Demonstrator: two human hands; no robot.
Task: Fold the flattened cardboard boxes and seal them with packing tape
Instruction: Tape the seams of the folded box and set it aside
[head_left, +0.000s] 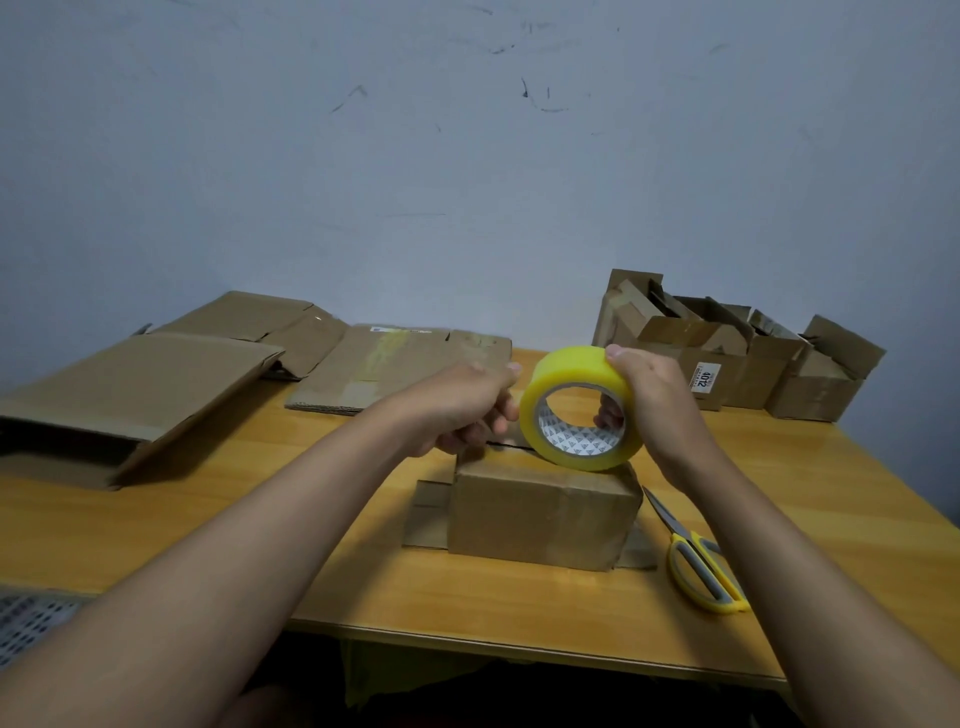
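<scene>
Tape roll (576, 410) gripped by right hand (649, 400), left hand (467, 410) seemingly pinching its edge; box label (702, 377) reads "4012".

You're facing a plain pale blue-grey painted wall (467, 156), scuffed with dark scratch marks up top. Orange-yellow wood-grain table (322, 525) butts against it, glossy top catching soft even light. Your lower left: a patch of grey perforated floor mat (26, 621). Under the table it's dark.

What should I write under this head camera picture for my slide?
Both hands hold a yellow tape roll over a small cardboard box.
</scene>
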